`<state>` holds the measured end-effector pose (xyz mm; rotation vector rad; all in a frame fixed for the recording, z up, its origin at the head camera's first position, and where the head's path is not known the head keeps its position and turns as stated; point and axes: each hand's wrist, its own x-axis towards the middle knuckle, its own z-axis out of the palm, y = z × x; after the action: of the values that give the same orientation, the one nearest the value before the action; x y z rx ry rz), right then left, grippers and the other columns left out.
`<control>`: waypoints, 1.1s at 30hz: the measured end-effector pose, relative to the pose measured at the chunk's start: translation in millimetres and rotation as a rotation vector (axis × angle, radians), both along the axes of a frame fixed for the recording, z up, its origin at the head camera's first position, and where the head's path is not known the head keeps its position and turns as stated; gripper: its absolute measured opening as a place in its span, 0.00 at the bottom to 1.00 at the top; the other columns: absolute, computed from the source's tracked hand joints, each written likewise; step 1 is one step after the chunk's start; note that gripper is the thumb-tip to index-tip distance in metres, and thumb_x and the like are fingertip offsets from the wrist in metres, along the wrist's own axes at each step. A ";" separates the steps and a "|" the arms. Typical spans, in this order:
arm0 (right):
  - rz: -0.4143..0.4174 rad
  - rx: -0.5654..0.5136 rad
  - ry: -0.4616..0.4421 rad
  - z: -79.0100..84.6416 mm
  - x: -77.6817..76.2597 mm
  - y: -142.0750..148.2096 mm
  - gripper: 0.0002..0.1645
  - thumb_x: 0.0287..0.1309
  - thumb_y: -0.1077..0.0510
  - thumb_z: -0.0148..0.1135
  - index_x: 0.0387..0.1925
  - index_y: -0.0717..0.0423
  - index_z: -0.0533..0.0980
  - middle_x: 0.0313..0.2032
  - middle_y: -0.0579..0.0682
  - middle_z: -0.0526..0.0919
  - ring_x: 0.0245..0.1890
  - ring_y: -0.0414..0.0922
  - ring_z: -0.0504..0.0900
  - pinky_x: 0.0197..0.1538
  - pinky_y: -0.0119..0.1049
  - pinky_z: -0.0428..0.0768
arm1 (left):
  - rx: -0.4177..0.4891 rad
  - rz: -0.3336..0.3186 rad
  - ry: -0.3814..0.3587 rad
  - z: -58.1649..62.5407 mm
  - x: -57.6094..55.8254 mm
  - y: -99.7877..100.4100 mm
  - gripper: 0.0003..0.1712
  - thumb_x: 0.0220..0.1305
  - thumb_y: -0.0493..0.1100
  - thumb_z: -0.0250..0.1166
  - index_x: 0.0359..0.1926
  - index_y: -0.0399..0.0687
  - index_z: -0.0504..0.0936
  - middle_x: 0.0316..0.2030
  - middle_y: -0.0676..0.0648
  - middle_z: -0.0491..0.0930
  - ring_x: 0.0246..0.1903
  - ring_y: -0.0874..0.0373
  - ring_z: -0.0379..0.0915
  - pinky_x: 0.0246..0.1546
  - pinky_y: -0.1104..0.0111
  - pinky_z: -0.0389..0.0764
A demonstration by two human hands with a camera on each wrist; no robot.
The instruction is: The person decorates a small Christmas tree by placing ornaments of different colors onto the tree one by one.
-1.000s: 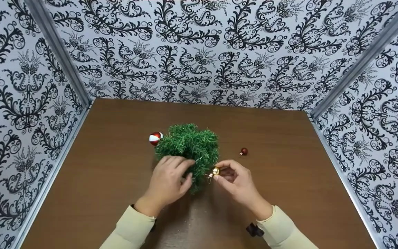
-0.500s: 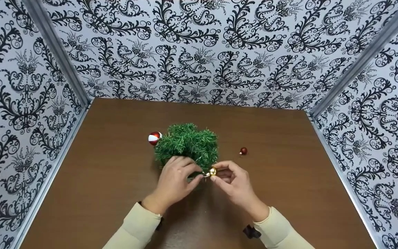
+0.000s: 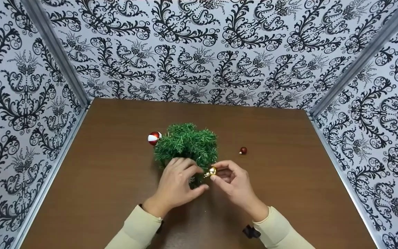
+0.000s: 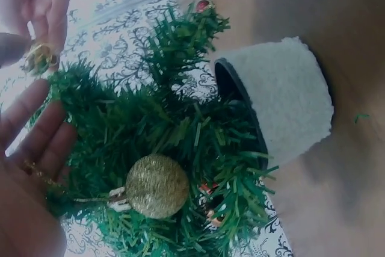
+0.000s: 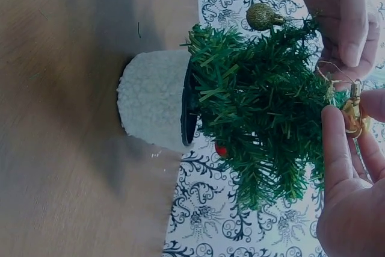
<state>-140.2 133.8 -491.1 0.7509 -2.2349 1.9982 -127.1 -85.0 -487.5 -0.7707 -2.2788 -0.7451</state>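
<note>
A small artificial Christmas tree (image 3: 188, 141) stands before me in a white fuzzy pot (image 5: 156, 97). My right hand (image 3: 238, 185) pinches a shiny gold bauble (image 3: 213, 171) between thumb and fingertips at the tree's near right side. From its cap a thin string loop (image 5: 337, 73) reaches toward a branch tip in the right wrist view. My left hand (image 3: 176, 183) is beside the near branches, its thumb spread away from the fingers, gripping nothing. Close to its palm, a glittery gold bauble (image 4: 157, 186) hangs on the tree by a cord.
A red-and-white bauble (image 3: 154, 138) shows at the tree's far left edge. Right of the tree, a small dark red bauble (image 3: 243, 150) lies on the brown table (image 3: 288, 166). Patterned panels (image 3: 199, 52) enclose the table at the back and sides.
My left hand has moved right from the branches toward the gold bauble, closed in by its string, then spread its thumb away. The right hand has shifted slightly left, still pinching the bauble.
</note>
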 end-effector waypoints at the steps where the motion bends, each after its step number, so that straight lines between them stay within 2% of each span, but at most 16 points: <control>1: -0.001 -0.002 0.001 -0.1 -0.3 0.2 0.17 0.56 0.67 0.71 0.47 0.63 0.78 0.41 0.57 0.84 0.39 0.52 0.86 0.40 0.39 0.85 | -0.012 0.009 0.001 -0.8 0.0 0.9 0.23 0.46 0.62 0.77 0.34 0.53 0.83 0.35 0.55 0.77 0.37 0.54 0.74 0.46 0.58 0.73; 4: -0.007 -0.010 0.000 -0.5 -0.7 0.6 0.16 0.56 0.68 0.71 0.47 0.64 0.78 0.40 0.58 0.84 0.39 0.52 0.86 0.39 0.39 0.85 | -0.041 0.034 0.022 -2.5 -0.3 3.8 0.24 0.45 0.64 0.78 0.32 0.53 0.83 0.34 0.55 0.77 0.37 0.54 0.74 0.48 0.58 0.73; 10: -0.023 -0.012 -0.019 -2.0 -0.9 0.3 0.17 0.54 0.72 0.69 0.46 0.67 0.78 0.39 0.59 0.84 0.37 0.52 0.85 0.38 0.37 0.85 | -0.037 0.056 0.088 -3.2 -0.3 6.2 0.08 0.53 0.48 0.75 0.27 0.53 0.84 0.32 0.54 0.78 0.36 0.52 0.75 0.49 0.57 0.73; 13: -0.041 0.012 -0.025 3.0 1.6 -0.9 0.16 0.53 0.74 0.69 0.45 0.69 0.77 0.38 0.60 0.84 0.36 0.51 0.85 0.37 0.37 0.85 | -0.020 0.047 0.086 -2.5 0.1 4.6 0.05 0.55 0.45 0.72 0.27 0.53 0.85 0.33 0.54 0.79 0.37 0.53 0.75 0.48 0.57 0.73; 18: -0.041 0.127 -0.004 15.3 11.3 -5.4 0.14 0.56 0.72 0.67 0.45 0.71 0.76 0.36 0.57 0.84 0.35 0.49 0.84 0.36 0.38 0.84 | -0.017 0.051 0.074 -2.1 -0.3 1.4 0.04 0.56 0.45 0.71 0.28 0.52 0.85 0.33 0.53 0.80 0.37 0.52 0.74 0.49 0.57 0.73; 24: 0.000 0.191 -0.005 4.7 10.9 -10.1 0.13 0.60 0.72 0.63 0.47 0.71 0.76 0.41 0.60 0.83 0.40 0.53 0.85 0.42 0.39 0.84 | -0.044 0.068 0.049 -0.9 -1.9 2.4 0.04 0.57 0.44 0.69 0.28 0.52 0.84 0.33 0.53 0.79 0.37 0.52 0.74 0.49 0.57 0.72; 28: -0.032 0.190 0.083 -12.5 6.9 -12.1 0.14 0.58 0.73 0.65 0.47 0.66 0.78 0.44 0.55 0.82 0.40 0.53 0.85 0.41 0.39 0.84 | -0.064 0.067 0.035 1.6 -0.9 3.7 0.04 0.60 0.44 0.68 0.29 0.52 0.83 0.34 0.54 0.79 0.38 0.53 0.74 0.51 0.58 0.72; 33: -0.111 0.242 0.278 -25.1 4.4 -15.1 0.15 0.55 0.66 0.71 0.44 0.50 0.82 0.44 0.43 0.81 0.41 0.43 0.81 0.40 0.36 0.83 | -0.062 0.064 0.023 2.9 0.1 4.5 0.04 0.61 0.44 0.69 0.30 0.52 0.83 0.34 0.54 0.79 0.38 0.53 0.74 0.51 0.58 0.72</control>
<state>-135.8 118.6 -516.2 0.8438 -2.3141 1.4885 -127.0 -80.5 -484.5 -0.7269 -2.3036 -0.6358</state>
